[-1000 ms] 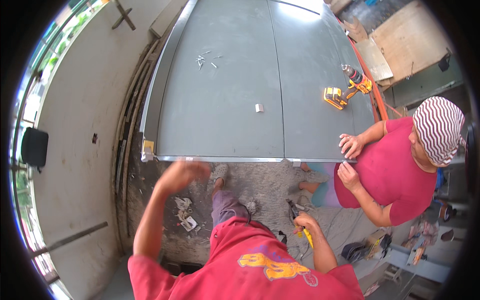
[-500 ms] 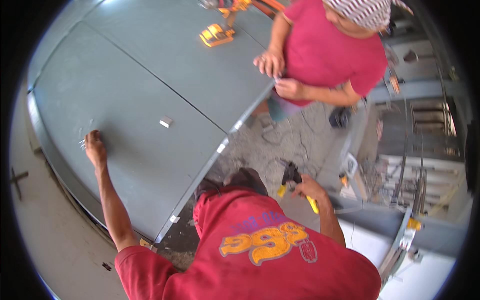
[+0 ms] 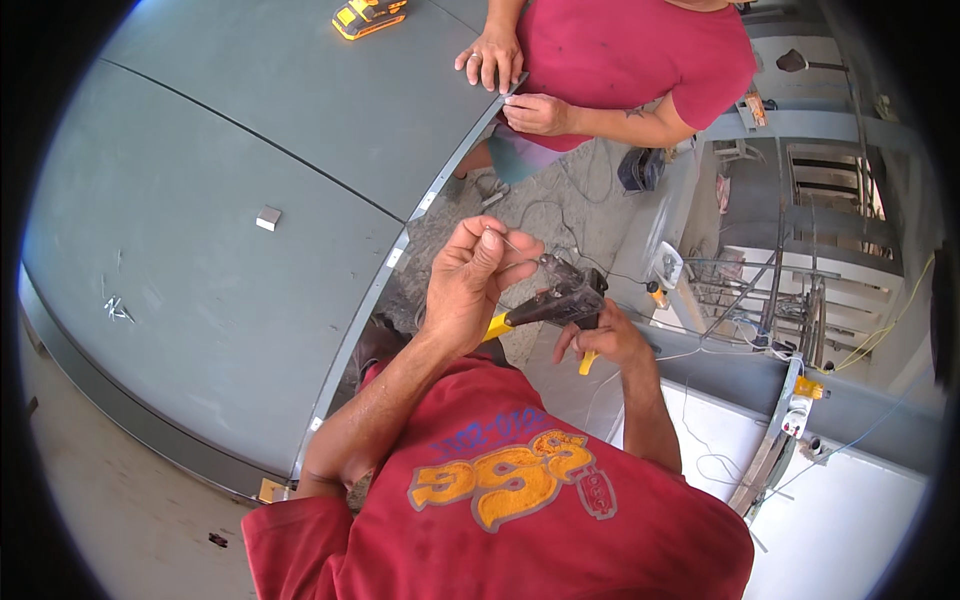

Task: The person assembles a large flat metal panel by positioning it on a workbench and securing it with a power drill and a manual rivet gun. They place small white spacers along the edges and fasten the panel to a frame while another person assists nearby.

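My left hand is raised in front of my chest, thumb and fingers pinching a thin metal pin that looks like a blind rivet. Just right of it, my right hand grips a hand riveter with a dark head and yellow handles. The riveter's nose points up and left, close to the left fingertips; whether the pin touches it I cannot tell. On the grey metal panel at left lie several loose rivets and a small metal block.
Across the panel's corner a co-worker in a red shirt has both hands at its edge. A yellow-and-black battery tool lies at the far side. Cables trail over the floor, and a steel beam runs at right.
My left hand has left the loose rivets on the panel and come right, to the riveter, with a pin in its fingers. The riveter has been raised and tilted. The view has shifted.
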`<state>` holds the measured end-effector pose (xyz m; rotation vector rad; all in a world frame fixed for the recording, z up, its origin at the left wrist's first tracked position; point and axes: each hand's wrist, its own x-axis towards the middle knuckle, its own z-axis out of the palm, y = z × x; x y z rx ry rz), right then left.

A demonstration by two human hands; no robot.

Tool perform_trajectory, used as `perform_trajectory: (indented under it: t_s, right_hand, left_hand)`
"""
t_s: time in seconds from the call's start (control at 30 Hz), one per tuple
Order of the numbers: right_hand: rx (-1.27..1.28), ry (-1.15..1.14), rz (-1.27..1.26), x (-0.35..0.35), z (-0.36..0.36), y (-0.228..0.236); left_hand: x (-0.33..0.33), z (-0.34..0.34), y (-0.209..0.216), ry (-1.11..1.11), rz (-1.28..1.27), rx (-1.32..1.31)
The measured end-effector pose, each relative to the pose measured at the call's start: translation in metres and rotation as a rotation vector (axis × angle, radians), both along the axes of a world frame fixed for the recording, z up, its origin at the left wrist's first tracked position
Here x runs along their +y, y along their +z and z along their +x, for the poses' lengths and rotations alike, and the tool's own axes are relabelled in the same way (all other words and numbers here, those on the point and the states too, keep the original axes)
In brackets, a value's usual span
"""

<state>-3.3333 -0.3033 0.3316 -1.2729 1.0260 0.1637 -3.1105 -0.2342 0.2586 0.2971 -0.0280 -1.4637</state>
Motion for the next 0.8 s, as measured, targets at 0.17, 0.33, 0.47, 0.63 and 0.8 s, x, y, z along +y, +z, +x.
perform_trajectory:
  t_s: [0.17, 0.33, 0.47, 0.63, 0.8]
  right_hand:
    - [-0.177, -0.035, 0.047, 0.000, -0.025, -0.005]
    - [-0.288, -0.052, 0.088, -0.013, -0.073, -0.018]
    - [-0.298, -0.083, 0.137, -0.030, -0.125, -0.025]
    - [-0.339, -0.072, 0.172, -0.052, -0.186, -0.042]
    - [-0.345, -0.098, 0.218, -0.067, -0.232, -0.058]
  left_hand:
    - [-0.011, -0.029, 0.013, 0.040, -0.043, 0.009]
    - [-0.022, -0.092, 0.015, 0.012, -0.069, -0.042]
    - [-0.041, -0.148, 0.013, -0.004, -0.047, -0.085]
    - [-0.058, -0.211, 0.007, 0.031, 0.067, -0.158]
    - [-0.078, -0.254, 0.006, 0.035, 0.092, -0.179]
